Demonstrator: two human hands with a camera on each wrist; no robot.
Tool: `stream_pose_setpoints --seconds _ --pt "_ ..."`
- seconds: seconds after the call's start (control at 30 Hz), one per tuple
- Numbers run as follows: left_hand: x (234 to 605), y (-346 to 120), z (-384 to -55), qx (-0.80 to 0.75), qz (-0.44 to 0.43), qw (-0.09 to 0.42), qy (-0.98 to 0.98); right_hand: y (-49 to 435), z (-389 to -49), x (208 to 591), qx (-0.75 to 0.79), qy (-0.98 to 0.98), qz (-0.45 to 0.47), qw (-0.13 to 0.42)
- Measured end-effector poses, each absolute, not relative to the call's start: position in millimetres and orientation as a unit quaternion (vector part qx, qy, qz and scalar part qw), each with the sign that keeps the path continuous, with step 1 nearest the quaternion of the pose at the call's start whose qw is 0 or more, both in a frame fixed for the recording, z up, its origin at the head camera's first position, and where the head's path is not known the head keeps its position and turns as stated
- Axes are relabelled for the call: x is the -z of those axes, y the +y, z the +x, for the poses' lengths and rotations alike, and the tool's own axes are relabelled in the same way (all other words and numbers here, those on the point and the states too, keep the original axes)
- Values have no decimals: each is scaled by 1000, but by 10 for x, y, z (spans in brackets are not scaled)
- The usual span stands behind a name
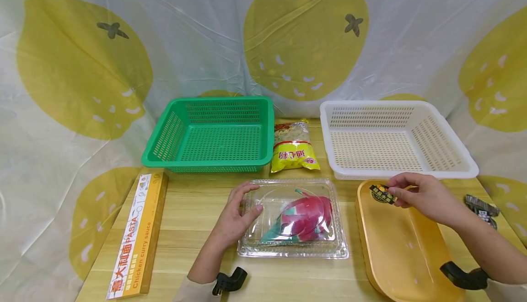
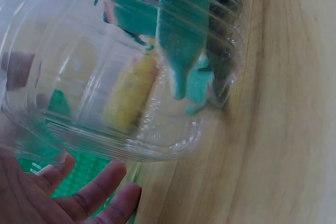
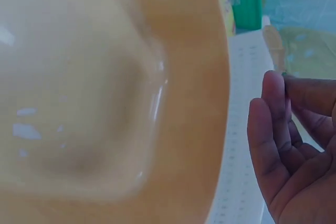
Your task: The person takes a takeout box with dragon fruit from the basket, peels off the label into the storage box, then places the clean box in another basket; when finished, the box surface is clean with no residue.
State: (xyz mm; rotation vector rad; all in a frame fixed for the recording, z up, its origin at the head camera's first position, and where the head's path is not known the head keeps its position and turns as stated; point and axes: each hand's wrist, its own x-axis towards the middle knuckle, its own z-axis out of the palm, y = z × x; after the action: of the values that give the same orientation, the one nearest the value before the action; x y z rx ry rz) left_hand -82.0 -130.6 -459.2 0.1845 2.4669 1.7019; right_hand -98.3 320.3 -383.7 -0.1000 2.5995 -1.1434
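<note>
A clear plastic clamshell box (image 1: 288,252) sits closed at the middle of the table, with a pink and green dragon fruit (image 1: 306,219) inside. My left hand (image 1: 233,215) is at the box's left side, its thumb over the lid's edge and its fingers by the far left corner. In the left wrist view, relaxed fingers (image 2: 86,195) lie beside the clear wall. Between thumb and fingertips my right hand (image 1: 428,199) pinches a dark label sticker (image 1: 380,194) with fruit printed on it. That hand is over the far end of a yellow-orange tray (image 1: 364,229).
Behind the box stand a green basket (image 1: 206,162) and a white basket (image 1: 405,173), with a yellow bag of pasta (image 1: 294,151) between them. A long pasta box (image 1: 140,238) lies at left. Dark labels (image 1: 481,208) lie right of the tray.
</note>
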Motion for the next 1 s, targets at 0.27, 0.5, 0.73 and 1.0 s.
stream_pose_setpoints --seconds 0.27,0.5,0.73,1.0 --pt "4589 -1298 -819 -568 67 66 818 3385 -918 3903 346 925 -4 160" --pt "4590 -1305 -817 -566 64 64 819 3476 -878 3950 315 937 2 153" --pt "4599 -1309 -816 -567 68 63 818 3549 -834 3968 289 945 13 149" --pt "4594 -1311 -814 -567 65 64 819 3571 -821 3969 287 944 23 161"
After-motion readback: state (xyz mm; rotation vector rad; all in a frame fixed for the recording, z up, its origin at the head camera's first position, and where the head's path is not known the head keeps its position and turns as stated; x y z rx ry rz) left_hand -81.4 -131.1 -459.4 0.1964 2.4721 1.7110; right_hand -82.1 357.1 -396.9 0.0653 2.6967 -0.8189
